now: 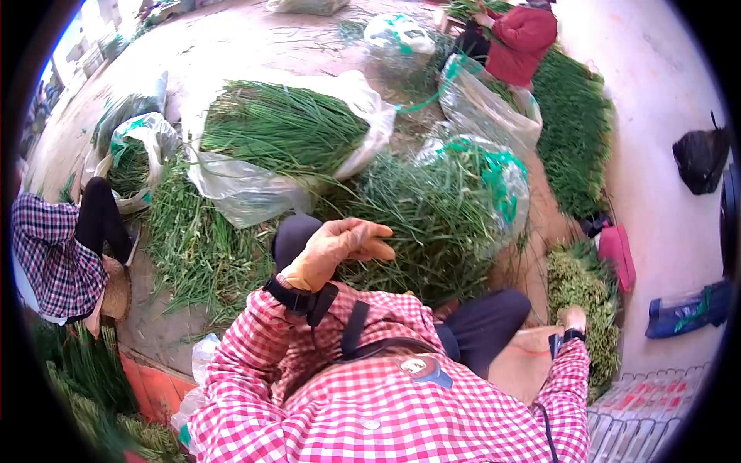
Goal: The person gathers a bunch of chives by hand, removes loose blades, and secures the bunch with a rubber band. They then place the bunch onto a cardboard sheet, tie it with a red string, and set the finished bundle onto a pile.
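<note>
My left hand (340, 245), in an orange-tan glove, is raised over my left knee with its fingers apart and nothing visible between them. Just beyond it lies a loose heap of long green stalks (432, 224), which look like garlic chives, spilling from a clear plastic bag (513, 204) with green trim. Far out to my right, my right hand (573, 316) reaches down at the edge of a pile of stacked green bundles (583, 289). Its fingers are too small and hidden to make out.
A large open plastic sack of green stalks (285, 127) stands ahead, with more loose stalks (208, 247) left of my knee. A person in checked clothing (58, 255) sits at left; another in red (525, 38) sits ahead. A long row of bundles (571, 131) lines the wall.
</note>
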Motion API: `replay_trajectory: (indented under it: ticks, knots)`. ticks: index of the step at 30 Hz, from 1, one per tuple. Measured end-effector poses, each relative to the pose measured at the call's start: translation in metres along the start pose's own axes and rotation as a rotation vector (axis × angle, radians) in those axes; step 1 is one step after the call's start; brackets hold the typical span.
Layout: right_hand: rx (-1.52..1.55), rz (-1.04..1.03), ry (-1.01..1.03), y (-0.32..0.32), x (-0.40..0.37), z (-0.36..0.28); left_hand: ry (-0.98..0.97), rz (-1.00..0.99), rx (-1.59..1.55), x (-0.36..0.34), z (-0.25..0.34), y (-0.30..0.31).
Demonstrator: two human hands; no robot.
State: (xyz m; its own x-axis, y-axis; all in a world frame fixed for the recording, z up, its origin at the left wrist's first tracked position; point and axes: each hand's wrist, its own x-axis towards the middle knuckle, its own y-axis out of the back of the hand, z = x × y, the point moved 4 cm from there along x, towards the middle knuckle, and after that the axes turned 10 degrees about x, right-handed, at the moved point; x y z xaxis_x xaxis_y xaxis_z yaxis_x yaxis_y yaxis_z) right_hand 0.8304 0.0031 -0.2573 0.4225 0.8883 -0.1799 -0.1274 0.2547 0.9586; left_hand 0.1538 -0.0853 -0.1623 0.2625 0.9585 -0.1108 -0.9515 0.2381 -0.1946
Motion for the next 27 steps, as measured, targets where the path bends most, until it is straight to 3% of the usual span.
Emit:
replay_trajectory:
  ticks: [1, 2, 3, 4, 5, 7, 11, 13, 15, 17, 19, 20, 23, 25, 26, 27]
  knots:
    - [0.124, 0.125, 0.011, 0.033, 0.007, -0.038, 0.01, 0.097, -0.061, -0.001, -0.005, 0.02]
    - [0.105, 0.212, 0.208, 0.073, -0.002, -0.098, -0.024, 0.163, -0.1, 0.003, -0.005, 0.037]
    - [0.315, 0.241, 0.422, 0.122, -0.028, -0.166, -0.03, 0.244, -0.113, 0.007, -0.003, 0.052]
    - [0.406, 0.127, 0.456, 0.175, -0.072, -0.244, -0.051, 0.282, -0.168, 0.013, -0.001, 0.066]
    - [0.57, 0.125, 0.663, 0.194, -0.09, -0.298, -0.076, 0.319, -0.223, 0.019, 0.003, 0.08]
    - [0.58, 0.152, 0.855, 0.207, -0.109, -0.394, -0.139, 0.374, -0.241, 0.022, 0.015, 0.105]
    - [0.498, -0.094, 1.218, 0.219, -0.159, -0.566, -0.202, 0.5, -0.173, 0.001, 0.045, 0.15]
    - [0.557, -0.02, 1.39, 0.205, -0.165, -0.635, -0.197, 0.556, -0.154, -0.014, 0.043, 0.183]
    - [0.451, -0.108, 1.368, 0.208, -0.182, -0.693, -0.16, 0.665, -0.105, -0.031, 0.034, 0.221]
    - [0.606, 0.129, 1.484, 0.199, -0.184, -0.741, -0.077, 0.778, -0.056, -0.04, 0.015, 0.261]
    - [0.626, 0.05, 1.425, 0.196, -0.18, -0.778, -0.018, 0.873, 0.039, -0.042, 0.001, 0.301]
    - [0.58, 0.077, 1.406, 0.197, -0.179, -0.795, -0.09, 1.004, 0.048, -0.037, -0.009, 0.324]
    - [0.527, 0.065, 1.341, 0.195, -0.165, -0.837, -0.268, 1.208, 0.433, -0.025, -0.02, 0.401]
    - [0.528, 0.092, 1.303, 0.191, -0.155, -0.864, -0.111, 1.43, 0.835, -0.017, -0.013, 0.443]
    - [0.501, 0.07, 1.279, 0.192, -0.157, -0.873, -0.044, 1.422, 0.933, -0.016, 0.008, 0.444]
    - [0.472, 0.047, 1.257, 0.194, -0.157, -0.881, -0.099, 1.449, 0.973, -0.013, 0.008, 0.464]
